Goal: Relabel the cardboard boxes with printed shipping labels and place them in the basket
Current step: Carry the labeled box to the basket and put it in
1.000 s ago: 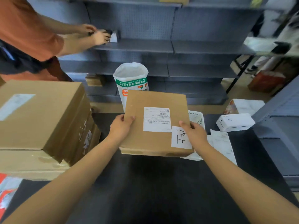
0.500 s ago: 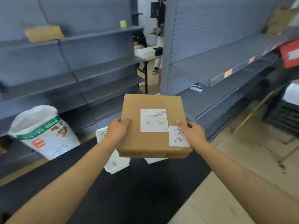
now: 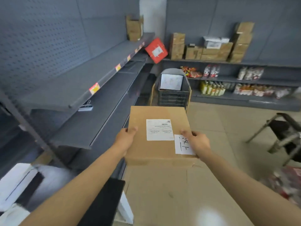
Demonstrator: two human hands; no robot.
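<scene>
I hold a flat cardboard box (image 3: pixel 143 147) out in front of me with both hands. My left hand (image 3: pixel 126 139) grips its left edge and my right hand (image 3: pixel 197 141) grips its right edge. A white printed shipping label (image 3: pixel 159 130) is stuck on top, and a smaller white slip with handwritten characters (image 3: pixel 183 145) sits at the right corner, partly under my right thumb. A dark plastic basket (image 3: pixel 173 96) stands on the floor ahead, beyond the box, with a white sheet inside it.
Grey metal shelves (image 3: pixel 91 88) run along the left. Stacked cardboard boxes (image 3: pixel 211 51) and a tilted red box (image 3: pixel 156 50) sit on the far shelving, with packaged goods below. A dark stool (image 3: pixel 280 132) stands at right. The black table corner (image 3: pixel 104 201) is at lower left.
My view has swung right, away from the black table and the white sack, toward the aisle and the basket. The box stays held in both hands the same way.
</scene>
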